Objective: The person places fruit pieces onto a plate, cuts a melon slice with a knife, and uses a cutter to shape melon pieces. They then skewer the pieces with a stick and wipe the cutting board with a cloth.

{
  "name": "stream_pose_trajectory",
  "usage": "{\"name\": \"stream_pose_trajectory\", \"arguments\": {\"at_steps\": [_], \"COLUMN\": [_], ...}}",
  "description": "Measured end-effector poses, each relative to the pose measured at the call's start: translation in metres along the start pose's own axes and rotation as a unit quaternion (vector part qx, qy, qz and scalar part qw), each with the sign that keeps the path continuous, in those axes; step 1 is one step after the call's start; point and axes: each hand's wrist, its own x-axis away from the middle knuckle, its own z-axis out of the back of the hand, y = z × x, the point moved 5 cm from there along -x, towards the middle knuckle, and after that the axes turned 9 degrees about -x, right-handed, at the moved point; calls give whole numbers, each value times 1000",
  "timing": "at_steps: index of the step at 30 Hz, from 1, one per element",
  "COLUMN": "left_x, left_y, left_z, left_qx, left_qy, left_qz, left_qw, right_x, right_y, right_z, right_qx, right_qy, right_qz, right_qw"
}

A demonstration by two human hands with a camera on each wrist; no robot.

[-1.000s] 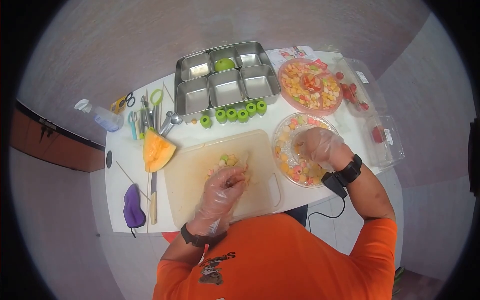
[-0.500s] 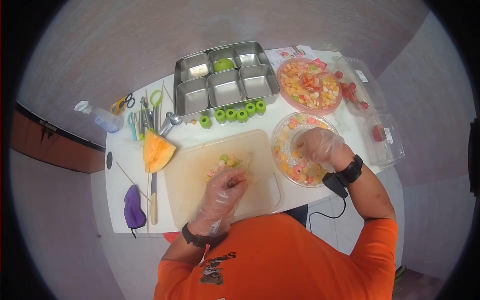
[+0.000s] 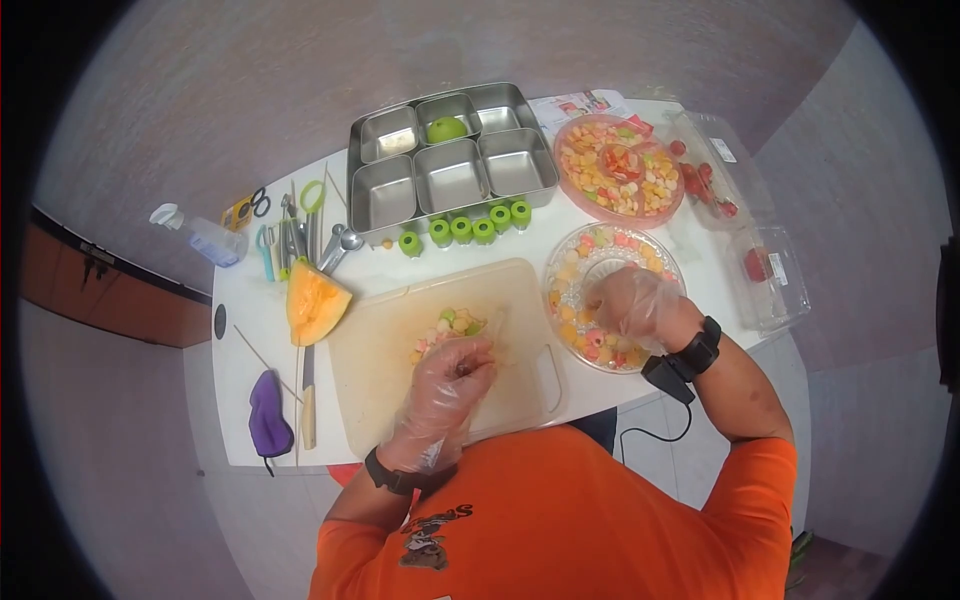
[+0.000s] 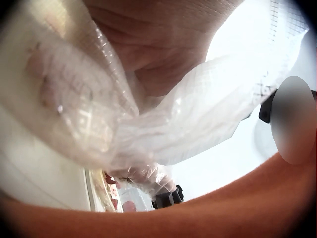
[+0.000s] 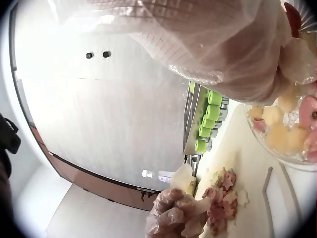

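Note:
Over the cutting board (image 3: pixel 380 385), the gloved left hand (image 3: pixel 435 400) has its fingers curled beside a pile of cut fruit (image 3: pixel 450 325); whether it pinches a piece is unclear. The gloved right hand (image 3: pixel 638 308) is bent down over a clear round plate (image 3: pixel 677 270) ringed with fruit pieces. In the right wrist view its fingers reach the fruit (image 5: pixel 287 138) at the plate's edge, and what its fingertips hold cannot be made out. Loose glove plastic (image 4: pixel 173 114) covers much of the left wrist view.
Behind stand a steel tray (image 3: pixel 357 135) with compartments, green-topped cutters (image 3: pixel 462 230) and a pink divided platter (image 3: pixel 598 215) of fruit. At left lie a melon wedge (image 3: pixel 315 302), a knife (image 3: pixel 308 415), a purple item (image 3: pixel 268 415) and a spray bottle (image 3: pixel 215 240). Clear boxes (image 3: pixel 785 300) are at right.
The right hand has shifted slightly down and toward the person over the clear plate, showing more of the plate's middle. Little differs in the left hand, which stays above the board.

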Motion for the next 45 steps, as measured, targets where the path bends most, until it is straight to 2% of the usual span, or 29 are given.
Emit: {"name": "stream_pose_trajectory", "arguments": {"at_steps": [3,6,8,11,12,14,17,22,25,26,27,28,30,31,32,34,39,41,45], "left_x": [3,2,2,1,2,3,2,-1,-10,-15,-17,-18,-22,-25,-27,-36,-51,-54,-54], "left_y": [2,2,2,4,5,9,10,12,14,16,23,37,66,62,55,54,59,54,46], "left_z": [-1,-3,-1,0,-1,-2,0,23,48,62,74,81,77,81,88,74,43,32,33], "left_qx": [3,8,-4,0,15,14,14,-4,-27,-156,-284,-295,-534,-566,-573,-609,-591,-650,-648], "left_qy": [-1,4,3,6,11,15,18,33,80,105,130,141,58,35,36,-50,-117,-168,-172], "left_qz": [31,25,18,7,3,22,29,13,-10,-55,-96,-90,-72,-132,-127,-148,-95,-120,-121], "left_qw": [999,1000,1000,1000,1000,1000,999,999,996,981,945,941,840,813,809,778,792,731,732], "right_x": [1,0,-5,-5,-3,3,-7,2,10,11,16,22,42,50,58,68,72,69,65], "right_y": [0,-2,3,6,3,-7,-9,-16,-5,0,8,-2,-7,-17,-24,-37,-57,-57,-54], "right_z": [-1,4,-10,-13,-10,3,-7,3,7,6,4,14,13,13,14,9,-7,-17,-31], "right_qx": [-5,-33,-9,-12,-12,-51,-32,-61,-58,-58,-88,-108,-143,-150,-188,-228,-233,-227,-260], "right_qy": [14,45,0,-15,-16,36,11,34,79,109,175,134,209,207,191,179,163,166,167], "right_qz": [23,24,29,43,44,38,43,68,90,101,143,96,122,130,133,136,132,138,166], "right_qw": [1000,998,1000,999,999,997,998,995,991,987,970,981,960,958,954,947,949,950,937]}}
